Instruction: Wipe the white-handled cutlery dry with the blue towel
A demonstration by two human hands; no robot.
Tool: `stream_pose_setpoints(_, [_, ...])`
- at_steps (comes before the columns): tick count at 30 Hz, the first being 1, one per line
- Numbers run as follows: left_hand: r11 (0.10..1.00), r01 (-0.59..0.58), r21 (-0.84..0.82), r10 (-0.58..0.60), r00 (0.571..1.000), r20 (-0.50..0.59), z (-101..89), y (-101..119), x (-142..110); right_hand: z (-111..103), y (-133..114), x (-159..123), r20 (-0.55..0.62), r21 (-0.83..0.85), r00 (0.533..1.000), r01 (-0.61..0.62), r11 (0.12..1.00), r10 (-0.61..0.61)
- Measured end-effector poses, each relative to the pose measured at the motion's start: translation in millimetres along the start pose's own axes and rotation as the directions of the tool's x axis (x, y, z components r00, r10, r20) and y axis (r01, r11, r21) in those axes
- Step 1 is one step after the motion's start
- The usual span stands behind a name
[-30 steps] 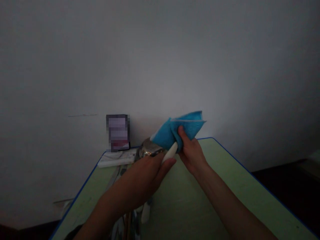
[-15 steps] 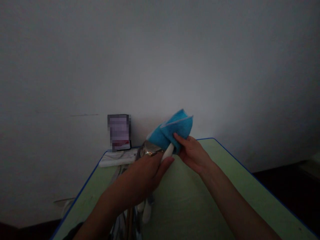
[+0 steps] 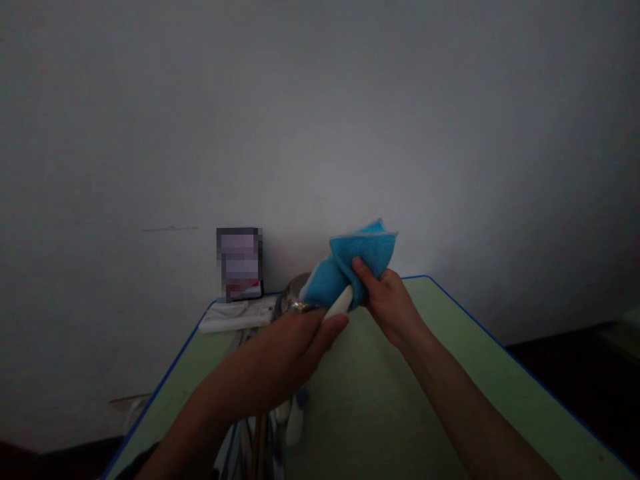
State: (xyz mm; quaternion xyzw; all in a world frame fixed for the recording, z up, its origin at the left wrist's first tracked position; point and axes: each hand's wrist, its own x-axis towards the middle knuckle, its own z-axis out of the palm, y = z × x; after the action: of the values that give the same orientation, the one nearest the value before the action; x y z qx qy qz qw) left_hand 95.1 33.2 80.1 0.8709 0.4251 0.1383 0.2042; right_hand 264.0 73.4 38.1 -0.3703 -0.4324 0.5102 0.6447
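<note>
In the head view, with the clock centred on the left hand point(image 3: 295, 340), the blue cloth point(image 3: 363, 252) sits between one and two o'clock, raised above the green table point(image 3: 450, 373); the right hand point(image 3: 387, 297), towards two, pinches it, thumb on the near face, other fingers largely hidden; the left hand is curled around a white handle point(image 3: 340, 303), whose end meets the cloth's lower fold (what it belongs to, I cannot tell); a shiny round metal item point(image 3: 291, 288) shows at twelve, partly covered; a white box, perhaps a power strip point(image 3: 235, 324), lies at nine, a pixelated screen point(image 3: 241, 263) at ten, and jumbled utensils point(image 3: 295, 425) at six; the cloth should prove light, soft and floppy, best gripped through doubled layers; the handle looks stiff and smooth, perhaps slippery, so a full wrap along its length should suit.
</note>
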Motion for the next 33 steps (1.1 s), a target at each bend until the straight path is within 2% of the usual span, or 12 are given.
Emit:
stream_pose_setpoints(4, [0.999,0.031,-0.040,-0.031,1.000,0.004,3.3,-6,6,8,-4,-3,0.145,0.210,0.988,-0.073,0.975,0.043])
stream_pose_setpoints(8, [0.999,0.023,-0.035,-0.023,1.000,-0.015,7.4,-7,9,9,-11,-1,0.163,0.375,0.986,-0.093,0.923,0.033])
stream_pose_setpoints(11, [0.998,0.038,-0.053,-0.040,0.999,-0.029,8.5,-8,10,9,-18,1,0.188,0.484,0.977,-0.183,0.856,0.102])
stream_pose_setpoints(14, [0.995,0.056,-0.078,-0.057,0.998,-0.014,7.6,-9,11,6,-22,2,0.262,0.528,0.945,-0.310,0.791,0.195])
stream_pose_setpoints(17, [0.996,0.046,-0.080,-0.048,0.998,-0.027,6.6,-11,11,1,-21,2,0.334,0.499,0.912,-0.386,0.776,0.239])
stream_pose_setpoints(19, [0.997,0.042,-0.063,-0.045,0.998,-0.048,6.5,-12,10,-1,-17,2,0.295,0.460,0.922,-0.367,0.808,0.251])
stream_pose_setpoints(22, [0.998,0.047,-0.049,-0.049,0.998,-0.038,6.5,-12,8,-1,-9,3,0.163,0.385,0.969,-0.236,0.892,0.186])
stream_pose_setpoints(24, [0.997,0.051,-0.051,-0.051,0.999,-0.009,6.1,-11,7,0,-5,4,0.114,0.352,0.982,-0.179,0.919,0.148])
stream_pose_setpoints(29, [0.998,0.069,-0.013,-0.069,0.998,-0.014,3.8,-10,8,-1,-4,9,0.047,0.360,0.983,-0.185,0.915,0.180])
stream_pose_setpoints(33, [0.998,0.064,-0.014,-0.064,0.998,0.000,2.9,-9,7,-2,-9,8,0.085,0.379,0.971,-0.237,0.895,0.222])
